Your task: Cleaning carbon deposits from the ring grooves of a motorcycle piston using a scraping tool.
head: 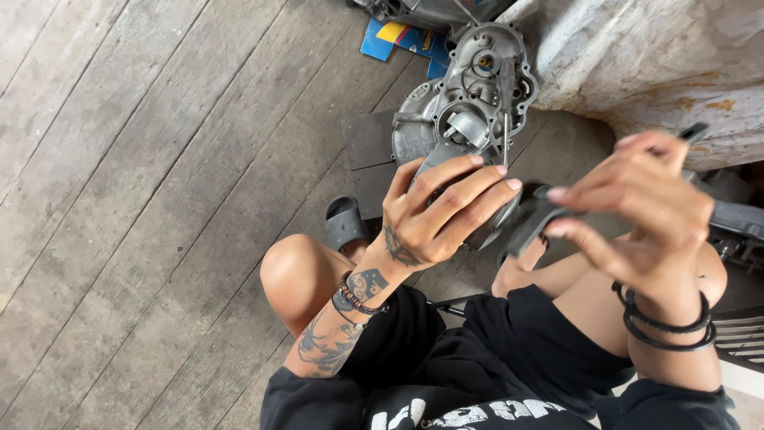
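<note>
Both hands are gripping small parts above the knees: the left hand (pixel 434 219) is closing its grip around a grey metal cover (pixel 477 227), while the right hand (pixel 637 199) is pinching a dark part (pixel 532 219) between fingertips. Just beyond, an engine casing (pixel 469 91) is lying on the wooden floor (pixel 159 159).

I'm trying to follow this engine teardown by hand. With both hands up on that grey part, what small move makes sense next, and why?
Probably lower the grey metal part toward the engine casing on the plank floor. The left hand wraps it from above while the right hand only pinches a dark piece beside it, both in mid-air over the knees, so a steadier rest seems wise.
</note>
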